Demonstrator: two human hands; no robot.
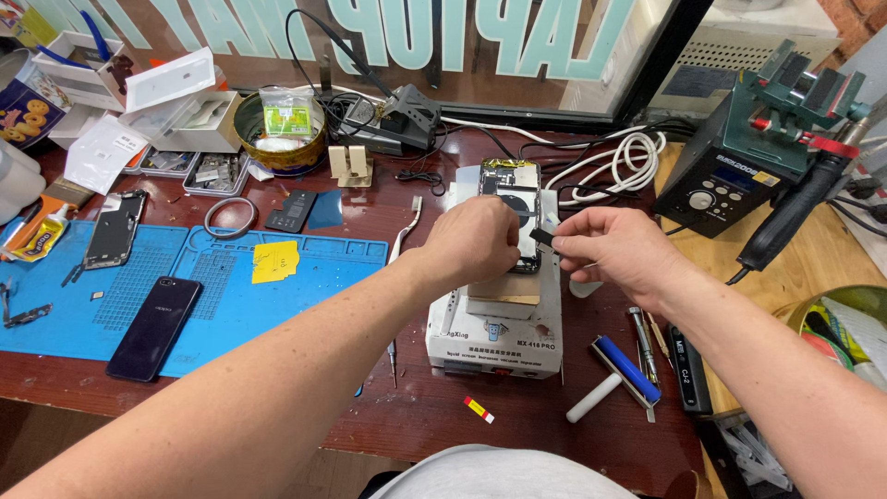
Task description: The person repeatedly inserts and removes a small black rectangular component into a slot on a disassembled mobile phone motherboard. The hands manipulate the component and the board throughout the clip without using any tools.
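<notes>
Clearly steadying: left hand (476, 238) curled, pressing down on opened phone (511, 199) atop white heating machine (496, 319) (raised for reach); right hand (614, 248) pinching small black tool (542, 238) at its edge.

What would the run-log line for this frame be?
left hand: on opened phone | right hand: pinching small black part | phone: atop white machine
</notes>
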